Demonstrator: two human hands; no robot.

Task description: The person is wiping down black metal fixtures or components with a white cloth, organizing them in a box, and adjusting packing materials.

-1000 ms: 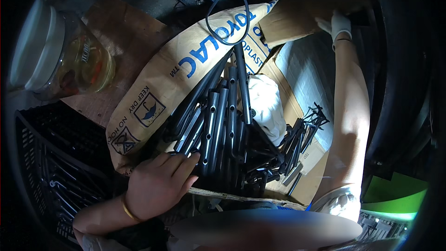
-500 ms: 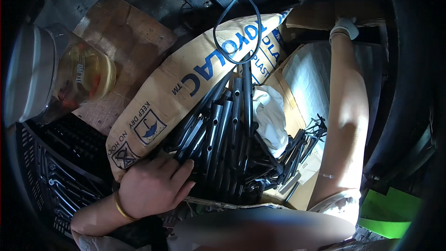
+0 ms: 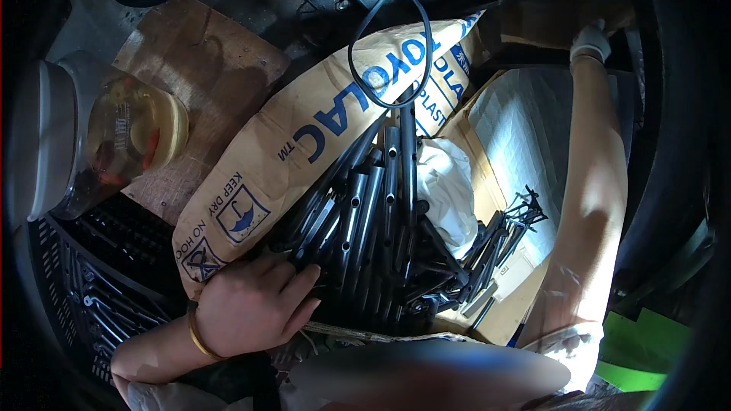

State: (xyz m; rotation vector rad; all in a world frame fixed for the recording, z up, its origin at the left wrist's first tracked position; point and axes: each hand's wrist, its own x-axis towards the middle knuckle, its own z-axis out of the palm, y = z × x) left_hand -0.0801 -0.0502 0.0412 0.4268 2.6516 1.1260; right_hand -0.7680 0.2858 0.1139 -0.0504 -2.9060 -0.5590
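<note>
Dim shop floor, wood board, brown sack.

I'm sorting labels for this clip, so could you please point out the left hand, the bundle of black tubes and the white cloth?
left hand (image 3: 255,312), head view, on the back of the hand.
black tubes (image 3: 365,221), head view, mid-length of one tube.
white cloth (image 3: 449,190), head view, middle of the crumpled fabric.
</note>
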